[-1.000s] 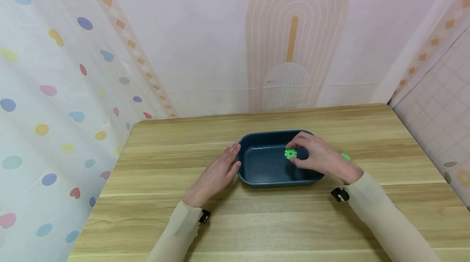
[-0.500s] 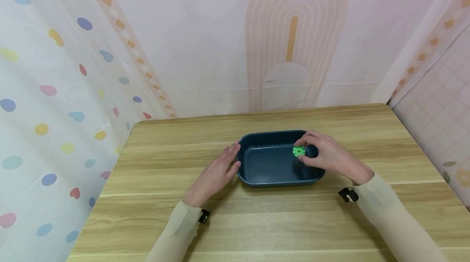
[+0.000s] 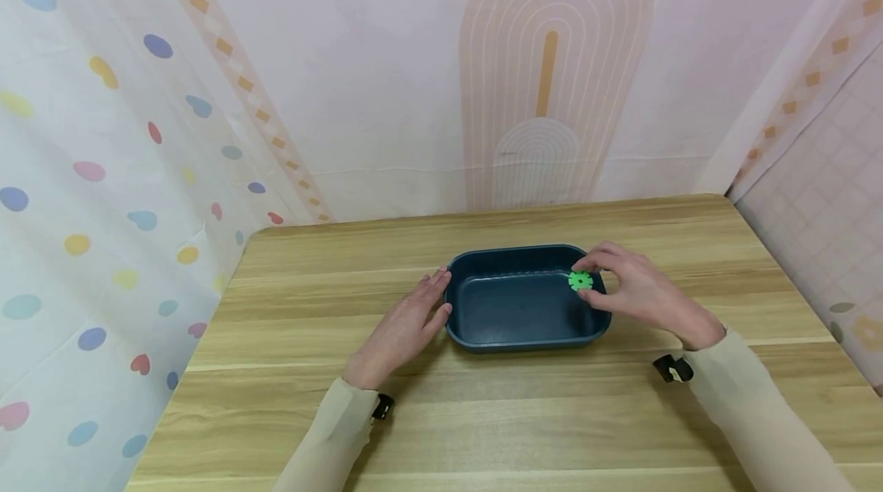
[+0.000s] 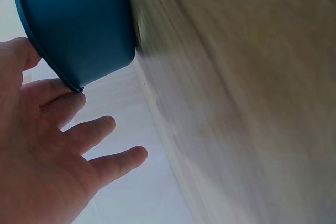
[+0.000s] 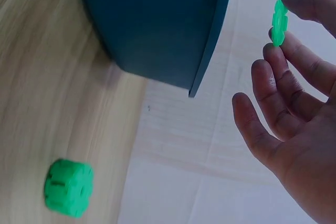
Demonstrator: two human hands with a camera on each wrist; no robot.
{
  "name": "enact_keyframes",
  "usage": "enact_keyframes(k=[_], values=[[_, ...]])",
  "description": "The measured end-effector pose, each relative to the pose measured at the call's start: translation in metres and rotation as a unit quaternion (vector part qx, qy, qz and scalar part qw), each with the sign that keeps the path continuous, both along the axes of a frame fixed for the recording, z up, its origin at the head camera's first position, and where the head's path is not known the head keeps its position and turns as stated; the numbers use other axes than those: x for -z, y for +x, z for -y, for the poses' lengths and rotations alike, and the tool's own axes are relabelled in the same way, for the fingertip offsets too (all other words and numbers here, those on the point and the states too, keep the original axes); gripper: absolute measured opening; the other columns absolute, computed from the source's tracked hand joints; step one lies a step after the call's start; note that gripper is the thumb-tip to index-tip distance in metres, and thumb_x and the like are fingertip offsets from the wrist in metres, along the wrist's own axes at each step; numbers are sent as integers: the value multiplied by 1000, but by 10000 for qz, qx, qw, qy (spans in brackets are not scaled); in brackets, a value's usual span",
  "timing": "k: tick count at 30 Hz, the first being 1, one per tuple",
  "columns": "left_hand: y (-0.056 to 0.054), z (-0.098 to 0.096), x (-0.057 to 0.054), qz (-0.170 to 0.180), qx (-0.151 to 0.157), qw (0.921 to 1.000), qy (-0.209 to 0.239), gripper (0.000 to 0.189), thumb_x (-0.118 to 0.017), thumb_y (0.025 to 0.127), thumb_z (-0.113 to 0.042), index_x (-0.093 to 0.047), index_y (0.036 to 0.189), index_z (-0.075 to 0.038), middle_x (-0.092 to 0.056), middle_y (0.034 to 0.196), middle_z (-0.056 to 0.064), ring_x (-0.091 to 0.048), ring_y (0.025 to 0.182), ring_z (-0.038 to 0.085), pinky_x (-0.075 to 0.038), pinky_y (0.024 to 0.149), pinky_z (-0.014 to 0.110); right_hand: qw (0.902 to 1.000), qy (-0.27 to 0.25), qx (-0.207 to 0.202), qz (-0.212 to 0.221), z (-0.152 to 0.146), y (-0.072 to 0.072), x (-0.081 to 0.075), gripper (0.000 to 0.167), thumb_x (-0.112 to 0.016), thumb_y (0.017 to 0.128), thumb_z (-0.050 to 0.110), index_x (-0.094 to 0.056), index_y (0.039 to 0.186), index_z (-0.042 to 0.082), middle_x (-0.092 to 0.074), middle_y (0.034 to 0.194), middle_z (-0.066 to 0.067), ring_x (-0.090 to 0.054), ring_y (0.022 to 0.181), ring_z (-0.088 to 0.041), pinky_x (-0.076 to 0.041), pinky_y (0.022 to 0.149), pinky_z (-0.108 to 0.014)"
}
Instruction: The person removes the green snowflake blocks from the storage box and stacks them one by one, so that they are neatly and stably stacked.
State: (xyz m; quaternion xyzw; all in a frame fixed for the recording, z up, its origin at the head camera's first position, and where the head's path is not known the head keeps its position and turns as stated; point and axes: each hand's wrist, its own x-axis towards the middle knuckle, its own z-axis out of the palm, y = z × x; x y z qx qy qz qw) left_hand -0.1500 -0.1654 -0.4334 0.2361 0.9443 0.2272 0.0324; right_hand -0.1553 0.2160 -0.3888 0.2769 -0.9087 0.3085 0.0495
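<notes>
A dark blue rectangular tub [image 3: 524, 342] with rounded corners stands on the wooden table. My left hand [image 3: 400, 331] rests against its left end, thumb and fingertips touching the rim, the other fingers spread straight in the left wrist view. Between thumb and fingertips my right hand [image 3: 645, 289] pinches a thin green notched disc [image 3: 580, 287] by its edges. In the right wrist view that disc is above the level of the tub's rim. A short stack of green discs [image 5: 68, 188] sits on the table beyond the tub's right end; my right hand hides it in the head view.
The wooden table [image 3: 441, 431] reaches back to a patterned curtain [image 3: 372, 93]. Another curtain with coloured dots [image 3: 90, 262] hangs at the left, and a pale checked cloth [image 3: 835, 193] at the right. Black bands [image 3: 672, 369] show at both wrists.
My right hand has moved to the right with the green disc, from over the tub's inside to near its right end. The left hand and the tub have stayed put.
</notes>
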Motion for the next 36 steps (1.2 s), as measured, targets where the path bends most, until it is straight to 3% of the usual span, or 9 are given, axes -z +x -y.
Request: enact_keyframes(k=[11, 16, 26, 36], values=[[0, 0, 1, 7, -2, 10000, 31, 58, -46, 112, -35, -34, 162, -8, -27, 169, 5, -29, 154, 34, -29, 122, 52, 9997, -84, 202, 122, -17, 5, -1, 22, -80, 90, 12, -75, 111, 9, -67, 111, -3, -63, 102, -28, -55, 86, -52], [1, 0, -1, 13, -6, 10000, 14, 58, -46, 112, -35, -34, 162, -9, -27, 169, 5, -30, 153, 34, -29, 122, 52, 9996, -73, 257, -23, -25, 7, 1, 23, -81, 90, 12, -75, 111, 9, -67, 111, -2, -64, 101, -29, -56, 84, -53], [0, 1, 0, -11, 57, 10000, -4, 58, -45, 112, -36, -33, 162, -7, -27, 169, 6, -30, 153, 35, -30, 122, 52, 9979, -60, 322, -565, -40, 9, 7, 26, -84, 85, 6, -75, 109, 9, -66, 105, 2, -62, 93, -17, -55, 77, -39], [-1, 1, 1, -7, 68, 10000, -8, 59, -44, 112, -36, -32, 163, -8, -25, 169, 6, -29, 153, 35, -30, 122, 53, 9978, -62, 581, -324, -54, 12, 10, 27, -83, 87, 8, -75, 112, 9, -66, 108, 0, -61, 97, -20, -55, 79, -43]])
